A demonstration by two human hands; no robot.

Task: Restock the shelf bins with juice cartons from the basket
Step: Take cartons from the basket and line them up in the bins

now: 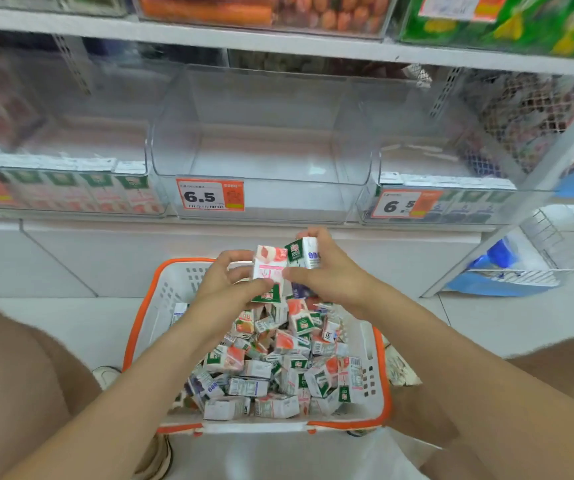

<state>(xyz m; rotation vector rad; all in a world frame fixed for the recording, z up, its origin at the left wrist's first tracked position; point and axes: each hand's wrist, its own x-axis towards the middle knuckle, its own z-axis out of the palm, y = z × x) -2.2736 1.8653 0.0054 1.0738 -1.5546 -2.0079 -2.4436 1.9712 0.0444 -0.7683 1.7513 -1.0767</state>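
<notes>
The shelf [278, 43] carries three clear bins in a row at the person's level. The left bin [57, 171] and the right bin [451, 184] each show a row of cartons along the front, with what looks like bare room behind them. The middle bin [261, 181], above a price tag [210, 195], holds nothing at all. On the floor below, the basket [384, 375] is heaped with a loose pile of juice cartons [278, 375], so most of the restocking looks yet to be done. Both hands hover above the far end of the basket, touching each other. The left hand [230, 285] has fingers and thumb curled round a pink carton [270, 268]. The right hand [330, 271] grips a green-and-white carton [304, 252], its thumb resting against the pink one. Neither carton has reached a bin.
</notes>
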